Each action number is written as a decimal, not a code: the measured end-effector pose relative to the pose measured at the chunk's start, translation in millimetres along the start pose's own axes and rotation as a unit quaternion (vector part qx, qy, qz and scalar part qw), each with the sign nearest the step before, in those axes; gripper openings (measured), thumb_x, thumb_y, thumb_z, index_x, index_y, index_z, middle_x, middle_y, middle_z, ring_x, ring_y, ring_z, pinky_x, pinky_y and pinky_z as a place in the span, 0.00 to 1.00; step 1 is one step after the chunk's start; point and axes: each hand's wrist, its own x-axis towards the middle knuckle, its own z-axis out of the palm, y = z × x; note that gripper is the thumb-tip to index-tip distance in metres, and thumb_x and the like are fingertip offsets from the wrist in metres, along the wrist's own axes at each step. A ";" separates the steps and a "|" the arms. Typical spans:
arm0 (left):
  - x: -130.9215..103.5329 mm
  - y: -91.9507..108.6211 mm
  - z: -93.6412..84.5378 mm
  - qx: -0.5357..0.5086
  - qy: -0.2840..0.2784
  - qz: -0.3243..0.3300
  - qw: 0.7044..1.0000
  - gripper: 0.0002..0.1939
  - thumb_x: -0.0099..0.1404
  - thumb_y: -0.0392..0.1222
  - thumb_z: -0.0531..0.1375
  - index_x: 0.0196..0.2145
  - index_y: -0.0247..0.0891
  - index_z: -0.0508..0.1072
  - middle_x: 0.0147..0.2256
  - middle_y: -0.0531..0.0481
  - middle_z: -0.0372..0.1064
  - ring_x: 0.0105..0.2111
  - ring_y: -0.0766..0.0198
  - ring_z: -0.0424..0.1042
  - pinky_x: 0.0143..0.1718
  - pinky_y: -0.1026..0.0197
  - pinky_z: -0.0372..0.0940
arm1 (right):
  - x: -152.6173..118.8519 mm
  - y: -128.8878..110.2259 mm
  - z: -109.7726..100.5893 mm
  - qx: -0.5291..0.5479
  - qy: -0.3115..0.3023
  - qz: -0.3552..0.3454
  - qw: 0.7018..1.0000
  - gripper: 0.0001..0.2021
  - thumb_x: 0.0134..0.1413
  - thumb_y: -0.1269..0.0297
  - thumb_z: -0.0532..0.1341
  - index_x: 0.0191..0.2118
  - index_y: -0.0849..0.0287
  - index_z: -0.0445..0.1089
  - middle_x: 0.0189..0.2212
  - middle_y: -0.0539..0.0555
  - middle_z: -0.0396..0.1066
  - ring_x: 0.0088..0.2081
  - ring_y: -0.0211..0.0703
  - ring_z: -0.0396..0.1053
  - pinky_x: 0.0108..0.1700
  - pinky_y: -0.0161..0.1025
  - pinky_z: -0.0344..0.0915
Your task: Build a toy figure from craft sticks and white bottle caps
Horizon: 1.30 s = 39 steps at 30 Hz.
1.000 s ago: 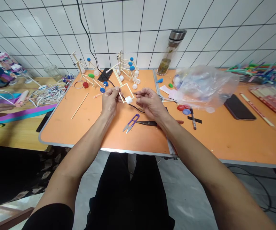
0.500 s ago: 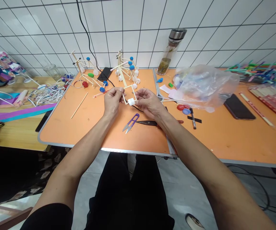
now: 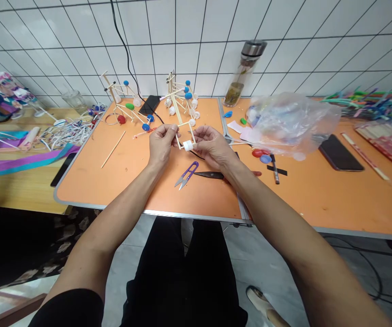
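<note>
Between my two hands a small frame of thin wooden sticks (image 3: 193, 132) is held above the orange table, with a white cylindrical piece (image 3: 188, 145) at its near end. My left hand (image 3: 162, 141) pinches the left side of this frame between thumb and fingers. On the other side my right hand (image 3: 212, 144) is closed on the right stick, close to the white piece. Just below lie purple-handled thread snips (image 3: 186, 175) and a dark pointed tool (image 3: 209, 175), which my right forearm partly covers.
Stick models with coloured balls (image 3: 129, 106) stand at the back, near a black phone (image 3: 150, 105). A loose stick (image 3: 113, 149) lies left. To the right are a glass bottle (image 3: 238, 81), a plastic bag (image 3: 294, 122), a marker (image 3: 275, 170) and another phone (image 3: 341, 152).
My hands and the stick frame stay almost in place. At the left, the purple and blue strip has shifted. On the floor, a person's foot has moved left.
</note>
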 end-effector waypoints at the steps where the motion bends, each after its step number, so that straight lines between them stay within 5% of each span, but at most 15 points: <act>1: -0.5 0.3 0.1 0.002 0.001 -0.003 1.000 0.19 0.72 0.53 0.75 0.30 0.39 0.77 0.28 0.54 0.78 0.20 0.73 0.67 0.24 0.68 0.66 | -0.4 -0.1 0.7 0.000 0.002 -0.001 1.000 0.30 0.26 0.74 0.79 0.41 0.52 0.73 0.44 0.47 0.73 0.45 0.40 0.73 0.40 0.36 0.77; 9: -2.0 0.9 0.9 0.008 -0.001 0.003 1.000 0.20 0.72 0.53 0.75 0.30 0.39 0.77 0.26 0.55 0.77 0.19 0.73 0.67 0.23 0.69 0.64 | 1.0 3.2 4.9 -0.020 -0.004 -0.052 0.998 0.28 0.26 0.75 0.77 0.40 0.52 0.72 0.42 0.46 0.72 0.43 0.39 0.74 0.43 0.37 0.78; 19: -2.8 2.4 0.5 0.030 0.002 0.010 1.000 0.19 0.73 0.51 0.74 0.29 0.39 0.77 0.26 0.54 0.76 0.20 0.73 0.67 0.24 0.68 0.64 | 0.7 1.9 -0.8 -0.168 -0.017 -0.106 0.980 0.25 0.36 0.66 0.79 0.42 0.50 0.71 0.44 0.49 0.73 0.44 0.43 0.75 0.49 0.43 0.78; 39: 2.8 5.5 -6.2 0.012 0.017 -0.013 1.000 0.19 0.71 0.52 0.75 0.30 0.39 0.77 0.26 0.54 0.77 0.21 0.73 0.67 0.23 0.69 0.64 | 3.8 -3.2 -8.5 -0.241 0.051 -0.122 0.961 0.17 0.40 0.75 0.67 0.40 0.52 0.75 0.44 0.51 0.77 0.44 0.46 0.76 0.50 0.46 0.75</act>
